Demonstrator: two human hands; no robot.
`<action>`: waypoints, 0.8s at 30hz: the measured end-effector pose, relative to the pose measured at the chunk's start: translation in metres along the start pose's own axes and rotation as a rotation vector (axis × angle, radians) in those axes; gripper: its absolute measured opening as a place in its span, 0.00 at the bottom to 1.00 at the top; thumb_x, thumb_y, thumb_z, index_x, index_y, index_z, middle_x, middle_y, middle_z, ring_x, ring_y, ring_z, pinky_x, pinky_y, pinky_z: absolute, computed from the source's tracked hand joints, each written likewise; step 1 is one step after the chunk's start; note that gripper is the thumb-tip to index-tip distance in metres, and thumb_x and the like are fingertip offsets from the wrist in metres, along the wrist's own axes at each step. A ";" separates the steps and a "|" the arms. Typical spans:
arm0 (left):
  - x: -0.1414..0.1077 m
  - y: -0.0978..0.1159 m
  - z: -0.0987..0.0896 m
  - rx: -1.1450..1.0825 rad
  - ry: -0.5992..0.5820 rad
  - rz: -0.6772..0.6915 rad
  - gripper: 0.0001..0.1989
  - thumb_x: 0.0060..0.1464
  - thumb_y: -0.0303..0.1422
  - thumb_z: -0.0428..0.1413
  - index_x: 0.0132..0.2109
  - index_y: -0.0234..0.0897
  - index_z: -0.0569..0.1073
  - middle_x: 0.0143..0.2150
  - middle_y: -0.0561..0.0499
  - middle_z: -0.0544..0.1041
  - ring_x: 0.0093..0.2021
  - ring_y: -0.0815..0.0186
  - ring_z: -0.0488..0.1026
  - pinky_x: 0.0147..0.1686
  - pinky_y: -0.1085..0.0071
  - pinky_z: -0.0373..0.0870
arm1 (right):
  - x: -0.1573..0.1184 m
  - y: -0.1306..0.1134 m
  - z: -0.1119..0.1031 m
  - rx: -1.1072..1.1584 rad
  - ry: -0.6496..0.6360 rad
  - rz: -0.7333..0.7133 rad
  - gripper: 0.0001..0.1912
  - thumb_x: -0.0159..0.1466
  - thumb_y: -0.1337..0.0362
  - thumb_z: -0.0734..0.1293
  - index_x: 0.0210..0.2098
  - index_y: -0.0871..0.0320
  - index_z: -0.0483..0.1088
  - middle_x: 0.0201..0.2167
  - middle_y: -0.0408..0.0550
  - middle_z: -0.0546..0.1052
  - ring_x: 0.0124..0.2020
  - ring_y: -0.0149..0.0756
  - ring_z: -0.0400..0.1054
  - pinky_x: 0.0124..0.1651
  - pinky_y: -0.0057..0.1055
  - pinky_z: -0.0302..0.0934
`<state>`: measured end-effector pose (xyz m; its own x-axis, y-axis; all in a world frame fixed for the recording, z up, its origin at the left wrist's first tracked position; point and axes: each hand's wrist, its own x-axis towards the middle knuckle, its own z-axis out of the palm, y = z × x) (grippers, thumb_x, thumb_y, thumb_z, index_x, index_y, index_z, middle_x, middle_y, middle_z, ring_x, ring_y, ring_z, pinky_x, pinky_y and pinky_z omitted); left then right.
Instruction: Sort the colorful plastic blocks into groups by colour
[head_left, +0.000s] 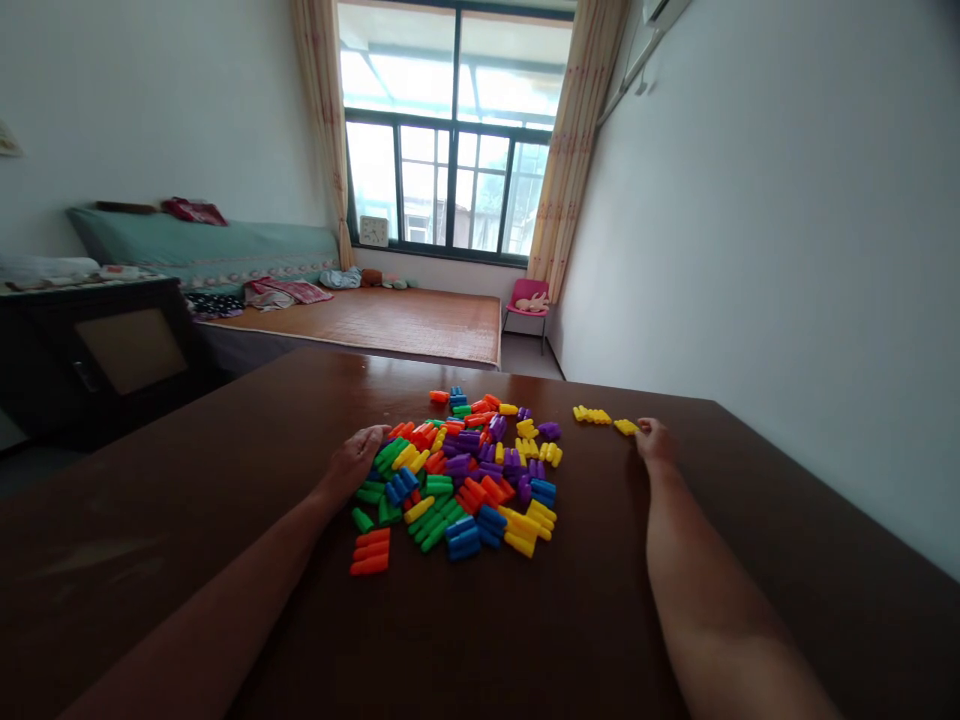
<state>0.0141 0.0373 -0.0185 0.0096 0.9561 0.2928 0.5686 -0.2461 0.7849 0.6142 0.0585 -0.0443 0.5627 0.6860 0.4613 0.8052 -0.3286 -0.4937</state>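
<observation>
A heap of plastic building blocks (456, 464) in red, orange, yellow, green, blue and purple lies on the brown table (585, 620). Most blocks look like short joined tubes. My left hand (360, 456) rests against the heap's left edge, fingers stretched toward it; whether they touch a particular block is hard to see. At the right, my right hand (657, 442) pinches the end of a yellow building block (625, 427) close to the tabletop. Just left of that lies a short row of yellow blocks (592, 415), apart from the heap.
Beyond the table stands a bed (390, 320) with a mat and some cloths. A dark cabinet (112, 345) is at the left. A pink chair (527, 298) holding a soft toy stands by the right wall (765, 240). A window (454, 190) is behind.
</observation>
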 end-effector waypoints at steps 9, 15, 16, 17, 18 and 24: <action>0.002 -0.003 -0.001 0.018 -0.011 0.003 0.29 0.58 0.52 0.42 0.52 0.38 0.74 0.54 0.47 0.75 0.54 0.57 0.71 0.54 0.64 0.66 | 0.004 -0.005 0.007 -0.141 -0.102 -0.136 0.18 0.57 0.66 0.63 0.44 0.53 0.77 0.45 0.50 0.78 0.47 0.44 0.71 0.51 0.37 0.63; -0.001 0.001 -0.002 0.027 -0.026 -0.014 0.28 0.59 0.51 0.42 0.53 0.38 0.73 0.54 0.46 0.75 0.55 0.57 0.70 0.55 0.64 0.65 | 0.005 -0.018 0.012 -0.085 -0.116 -0.115 0.26 0.59 0.65 0.62 0.58 0.56 0.67 0.47 0.53 0.77 0.45 0.44 0.72 0.50 0.37 0.64; -0.001 0.001 -0.002 0.024 -0.024 -0.016 0.28 0.59 0.51 0.42 0.53 0.38 0.72 0.54 0.46 0.75 0.55 0.57 0.70 0.55 0.64 0.65 | 0.005 -0.018 0.012 -0.072 -0.105 -0.090 0.26 0.59 0.66 0.62 0.58 0.57 0.66 0.47 0.53 0.77 0.45 0.43 0.73 0.51 0.37 0.64; -0.001 0.001 -0.002 0.021 -0.024 -0.017 0.28 0.58 0.51 0.42 0.53 0.38 0.73 0.54 0.46 0.75 0.55 0.57 0.70 0.55 0.64 0.65 | 0.005 -0.018 0.012 -0.066 -0.091 -0.065 0.26 0.59 0.66 0.62 0.58 0.58 0.67 0.48 0.54 0.77 0.45 0.43 0.73 0.51 0.37 0.64; -0.001 0.001 -0.002 0.021 -0.025 -0.014 0.28 0.58 0.51 0.43 0.53 0.38 0.73 0.55 0.46 0.75 0.55 0.57 0.70 0.55 0.64 0.65 | 0.005 -0.017 0.012 -0.064 -0.083 -0.045 0.25 0.58 0.67 0.62 0.56 0.58 0.68 0.47 0.54 0.77 0.45 0.43 0.73 0.51 0.37 0.64; -0.001 0.003 -0.002 0.038 -0.016 0.006 0.28 0.58 0.51 0.43 0.52 0.38 0.74 0.53 0.46 0.76 0.54 0.57 0.71 0.53 0.65 0.67 | 0.000 -0.014 0.008 -0.007 -0.107 -0.083 0.19 0.59 0.63 0.63 0.50 0.57 0.72 0.43 0.53 0.78 0.42 0.42 0.73 0.48 0.36 0.65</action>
<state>0.0142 0.0356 -0.0159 0.0259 0.9572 0.2883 0.5997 -0.2456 0.7616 0.6015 0.0684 -0.0425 0.4714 0.7762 0.4186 0.8496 -0.2724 -0.4517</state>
